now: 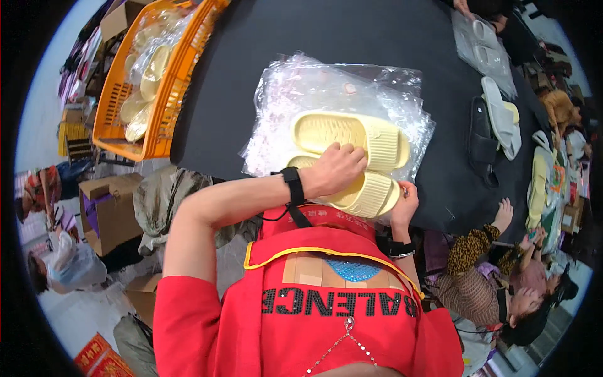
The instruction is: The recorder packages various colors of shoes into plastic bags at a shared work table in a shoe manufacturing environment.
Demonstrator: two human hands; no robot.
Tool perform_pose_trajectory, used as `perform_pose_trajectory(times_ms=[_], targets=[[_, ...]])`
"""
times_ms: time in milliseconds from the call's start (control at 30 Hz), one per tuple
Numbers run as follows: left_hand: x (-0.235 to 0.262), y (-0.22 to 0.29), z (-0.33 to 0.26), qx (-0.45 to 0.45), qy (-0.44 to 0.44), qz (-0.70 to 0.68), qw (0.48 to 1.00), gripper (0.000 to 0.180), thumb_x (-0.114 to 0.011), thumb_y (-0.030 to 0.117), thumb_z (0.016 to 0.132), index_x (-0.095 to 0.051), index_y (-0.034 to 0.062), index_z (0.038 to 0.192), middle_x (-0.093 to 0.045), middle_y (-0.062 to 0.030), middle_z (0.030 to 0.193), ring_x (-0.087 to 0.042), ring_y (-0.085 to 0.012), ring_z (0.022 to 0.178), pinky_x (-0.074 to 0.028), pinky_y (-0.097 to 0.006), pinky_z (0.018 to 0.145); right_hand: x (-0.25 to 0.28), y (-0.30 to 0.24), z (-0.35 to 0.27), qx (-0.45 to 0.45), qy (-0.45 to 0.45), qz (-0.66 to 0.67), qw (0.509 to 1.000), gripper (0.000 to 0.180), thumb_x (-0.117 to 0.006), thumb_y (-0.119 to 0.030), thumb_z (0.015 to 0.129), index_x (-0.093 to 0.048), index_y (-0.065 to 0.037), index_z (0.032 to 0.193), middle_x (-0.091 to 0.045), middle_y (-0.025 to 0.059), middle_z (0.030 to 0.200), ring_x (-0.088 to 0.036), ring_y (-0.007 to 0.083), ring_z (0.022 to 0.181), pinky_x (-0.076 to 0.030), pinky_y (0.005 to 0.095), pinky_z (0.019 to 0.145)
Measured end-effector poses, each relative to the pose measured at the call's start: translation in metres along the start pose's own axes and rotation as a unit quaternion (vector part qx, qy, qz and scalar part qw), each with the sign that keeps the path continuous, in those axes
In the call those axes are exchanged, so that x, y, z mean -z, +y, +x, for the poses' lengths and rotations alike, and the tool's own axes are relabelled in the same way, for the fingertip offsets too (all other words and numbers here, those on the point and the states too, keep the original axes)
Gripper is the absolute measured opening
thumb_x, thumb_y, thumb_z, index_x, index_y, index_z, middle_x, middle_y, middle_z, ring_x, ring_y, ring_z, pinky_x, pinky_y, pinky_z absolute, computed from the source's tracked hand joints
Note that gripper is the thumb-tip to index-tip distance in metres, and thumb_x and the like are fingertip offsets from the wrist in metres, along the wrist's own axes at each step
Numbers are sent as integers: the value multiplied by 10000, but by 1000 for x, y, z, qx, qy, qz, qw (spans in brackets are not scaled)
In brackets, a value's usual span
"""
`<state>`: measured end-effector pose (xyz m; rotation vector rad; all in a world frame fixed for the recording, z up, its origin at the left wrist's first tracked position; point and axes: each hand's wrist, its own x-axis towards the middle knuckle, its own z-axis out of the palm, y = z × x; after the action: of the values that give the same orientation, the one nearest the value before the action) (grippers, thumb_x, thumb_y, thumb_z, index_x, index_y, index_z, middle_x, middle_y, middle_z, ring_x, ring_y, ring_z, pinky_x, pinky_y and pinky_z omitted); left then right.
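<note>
A pair of pale yellow slide slippers lies side by side on a stack of clear plastic bags (282, 81), toes to the right. The far slipper (383, 146) rests flat on the plastic. Closer to my body, the near slipper (370, 196) is partly covered by my left hand (338, 168), whose curled fingers close over the inner edges of the two slippers. At the near slipper's toe, my right hand (405, 202) has its bent fingers closed against the tip. My left palm and part of the near slipper's footbed are hidden.
An orange basket (164, 119) with bagged yellow slippers stands at the table's left. On the dark table (232, 44), a black slipper (481, 132) and white slippers (499, 116) lie to the right. A co-worker's hand (502, 217) is over the right edge; another person handles bagged slippers (485, 53) far right.
</note>
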<state>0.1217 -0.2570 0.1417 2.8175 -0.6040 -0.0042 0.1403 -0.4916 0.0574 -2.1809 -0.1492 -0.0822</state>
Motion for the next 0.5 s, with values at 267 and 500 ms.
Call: perform_pose_trajectory(times_ms=[267,500], targets=[[-23,-125,-152,365,17,37,930,169,-508,28,681,-507,22,850,-537,-145,787,-541,-327,727,-430,-439,640,10,9,-5,-180,-50,123,975,72,-524,-25,819,-572,9,860,-516,62,806,-556,130,582,-466,250,547],[72,-111,-143,253,51,88,962,111,-540,69,716,-490,32,809,-507,-116,822,-535,-299,763,-444,-410,624,42,-47,29,-57,-260,-141,954,138,-602,-115,729,-624,-79,860,-486,121,1069,-485,264,987,-386,354,845]])
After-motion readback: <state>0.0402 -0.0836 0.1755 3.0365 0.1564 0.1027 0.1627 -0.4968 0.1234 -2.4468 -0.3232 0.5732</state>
